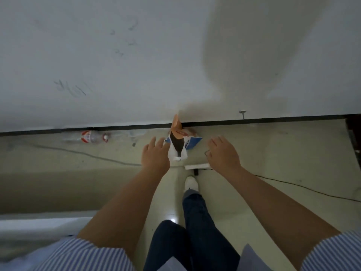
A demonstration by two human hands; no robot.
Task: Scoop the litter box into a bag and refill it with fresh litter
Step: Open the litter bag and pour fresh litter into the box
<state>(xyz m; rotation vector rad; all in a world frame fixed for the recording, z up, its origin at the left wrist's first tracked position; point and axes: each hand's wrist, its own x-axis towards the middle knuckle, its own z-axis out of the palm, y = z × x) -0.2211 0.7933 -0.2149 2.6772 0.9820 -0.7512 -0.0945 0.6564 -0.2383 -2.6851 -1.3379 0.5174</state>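
Note:
A bag (188,142) printed in white, blue and orange stands on the floor against the wall's dark baseboard, and something orange (175,122) sticks up from its top. My left hand (155,155) hovers just left of the bag with its fingers spread and holds nothing. My right hand (222,153) hovers to the right of the bag, fingers loosely extended, also empty. Both arms reach forward from striped short sleeves. No litter box is in view.
A clear plastic bottle (93,137) with a red label lies by the baseboard to the left. A white flat object (196,166) and a dark cable (293,185) lie on the floor near my white shoe (191,182). A grey wall fills the upper half.

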